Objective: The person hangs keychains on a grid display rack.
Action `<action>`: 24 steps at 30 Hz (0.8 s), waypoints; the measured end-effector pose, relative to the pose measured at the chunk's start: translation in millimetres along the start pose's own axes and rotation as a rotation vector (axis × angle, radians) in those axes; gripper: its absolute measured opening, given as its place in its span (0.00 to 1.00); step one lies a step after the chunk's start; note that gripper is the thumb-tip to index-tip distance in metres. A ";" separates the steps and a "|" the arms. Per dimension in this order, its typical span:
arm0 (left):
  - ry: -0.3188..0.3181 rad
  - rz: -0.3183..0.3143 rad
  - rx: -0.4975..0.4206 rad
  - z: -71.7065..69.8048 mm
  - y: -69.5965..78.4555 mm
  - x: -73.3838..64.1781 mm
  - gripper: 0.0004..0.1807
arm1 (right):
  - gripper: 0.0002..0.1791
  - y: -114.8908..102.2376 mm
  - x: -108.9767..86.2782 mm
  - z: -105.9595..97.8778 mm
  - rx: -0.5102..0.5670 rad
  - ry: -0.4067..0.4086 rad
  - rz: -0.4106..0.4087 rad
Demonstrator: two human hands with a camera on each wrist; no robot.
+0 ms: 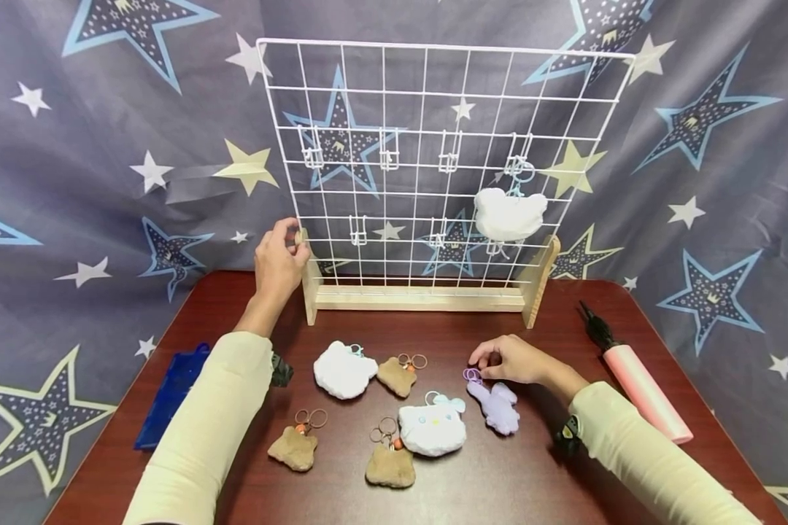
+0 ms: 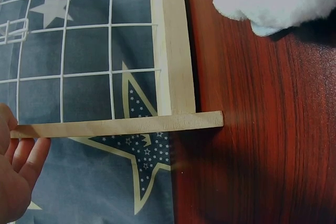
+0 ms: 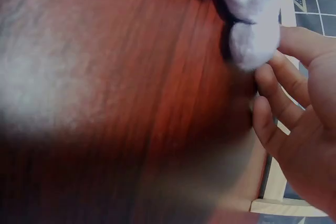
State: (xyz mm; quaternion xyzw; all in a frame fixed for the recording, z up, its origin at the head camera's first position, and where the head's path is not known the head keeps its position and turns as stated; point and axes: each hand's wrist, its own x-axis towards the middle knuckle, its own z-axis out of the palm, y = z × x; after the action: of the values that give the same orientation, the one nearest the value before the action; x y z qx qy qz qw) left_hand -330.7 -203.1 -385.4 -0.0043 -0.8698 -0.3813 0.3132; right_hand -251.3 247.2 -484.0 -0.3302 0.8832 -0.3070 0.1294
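Observation:
My left hand [image 1: 281,255] grips the top of the wooden side post [image 2: 121,126] of a white wire grid rack [image 1: 427,175], its fingers curled round the wood. Over the table, my right hand [image 1: 515,359] has thumb and fingertips at the purple ring [image 1: 473,375] of a lilac plush keychain [image 1: 495,408]. In the right wrist view the fingertips are right at the end of the plush keychain [image 3: 254,43], and the ring is hidden. A white plush keychain [image 1: 511,215] hangs on the rack's right side, its back facing me.
Several bare hooks [image 1: 389,157] sit on the grid. On the table [image 1: 341,503] lie brown plush keychains [image 1: 391,467], a white cat-face plush [image 1: 432,429] and another white plush [image 1: 344,370]. A blue item [image 1: 171,394] lies left; a pink and black umbrella [image 1: 646,394] lies right.

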 end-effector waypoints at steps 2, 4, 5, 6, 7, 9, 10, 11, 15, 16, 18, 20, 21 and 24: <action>-0.002 -0.007 0.002 0.3 -0.4 -0.3 0.25 | 0.12 0.6 0.1 1.5 -0.012 -0.008 -0.006; -0.003 -0.013 0.007 0.6 -1.0 -0.6 0.25 | 0.13 1.6 0.4 2.5 -0.042 -0.006 -0.022; -0.002 -0.015 0.009 0.7 -1.2 -0.6 0.25 | 0.13 1.8 0.5 2.8 -0.058 -0.005 -0.033; -0.002 -0.015 0.008 0.6 -1.0 -0.4 0.25 | 0.13 1.9 0.7 3.1 -0.074 -0.003 -0.044; -0.002 -0.014 0.007 0.7 -0.7 -0.2 0.25 | 0.13 2.0 0.7 3.3 -0.088 0.000 -0.055; -0.004 -0.008 0.004 0.9 -0.2 0.5 0.25 | 0.14 1.9 0.5 3.6 -0.108 0.006 -0.074; -0.004 -0.005 0.003 0.6 0.4 1.2 0.25 | 0.14 1.3 0.7 3.4 -0.114 0.009 -0.082; -0.005 -0.004 0.001 0.5 0.9 1.7 0.25 | 0.14 1.4 0.8 3.2 -0.117 0.011 -0.089; -0.011 -0.013 0.004 0.6 1.5 2.2 0.25 | 0.14 -1.0 0.5 2.7 -0.120 0.005 -0.086; -0.012 -0.014 0.006 0.5 1.5 2.0 0.25 | 0.13 -1.6 0.4 2.7 -0.116 0.001 -0.082; -0.012 -0.016 0.007 0.7 1.2 1.5 0.25 | 0.13 -3.0 0.3 2.6 -0.106 -0.011 -0.071; -0.011 -0.015 0.006 0.6 1.2 1.1 0.25 | 0.13 -3.5 0.4 2.5 -0.098 -0.020 -0.066; -0.011 -0.014 0.005 0.5 1.1 0.9 0.25 | 0.13 -3.6 0.6 2.5 -0.096 -0.025 -0.065; -0.008 -0.015 0.003 0.3 0.9 0.5 0.25 | 0.13 -3.4 1.2 2.4 -0.098 -0.036 -0.065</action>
State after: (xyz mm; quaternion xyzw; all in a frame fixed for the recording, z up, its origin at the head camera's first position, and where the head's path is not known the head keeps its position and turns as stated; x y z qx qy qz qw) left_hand -331.0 -202.3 -384.7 0.0012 -0.8716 -0.3826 0.3065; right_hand -249.5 243.3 -483.7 -0.3702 0.8835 -0.2614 0.1188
